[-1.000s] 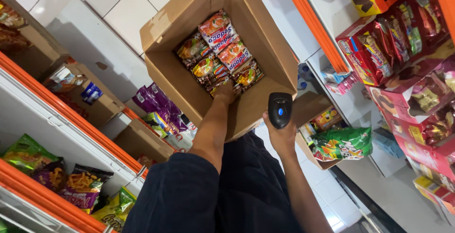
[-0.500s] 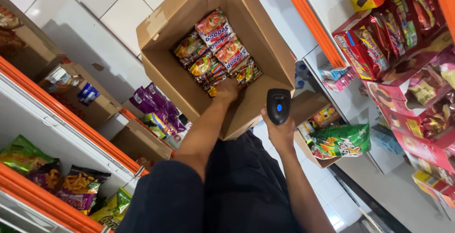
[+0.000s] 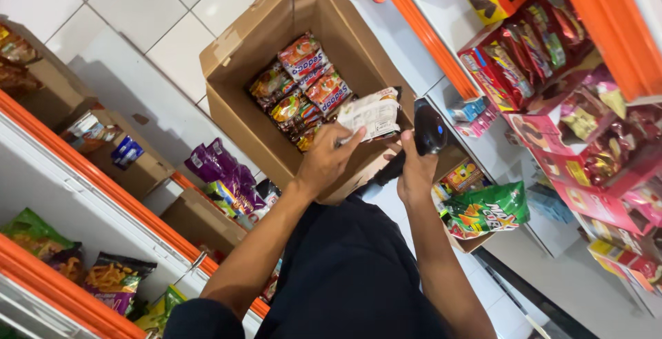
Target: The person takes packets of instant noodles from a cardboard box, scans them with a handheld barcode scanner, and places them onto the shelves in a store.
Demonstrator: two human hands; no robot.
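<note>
Here's the flat white plastic noodle packet (image 3: 372,113), printed back facing the camera, up above the open edge of the big brown cardboard box (image 3: 241,42). The left hand (image 3: 327,160) has it by the lower left corner, thumb on the near face, the other fingers hidden behind it, so the packet sticks out up and to the right of the fingertips. Right beside it, the right hand (image 3: 416,173) is clenched around the grip of a black handheld barcode scanner (image 3: 429,130), whose rounded head sits just beside the packet's right edge; whether the 2 touch, cannot tell.

Below the packet, inside the box, a tight row of red, orange and green noodle packets (image 3: 303,84) stands packed on edge. The box rests over the person's dark lap (image 3: 352,270).

Further out: a green snack bag (image 3: 486,208) in a low carton on the right, with red boxes of sweets (image 3: 545,70) filling the orange-edged shelves (image 3: 427,35) above it. On the left, purple packets (image 3: 221,166) in another carton, and chip bags (image 3: 110,280) along the orange-trimmed shelf nearest the camera.
</note>
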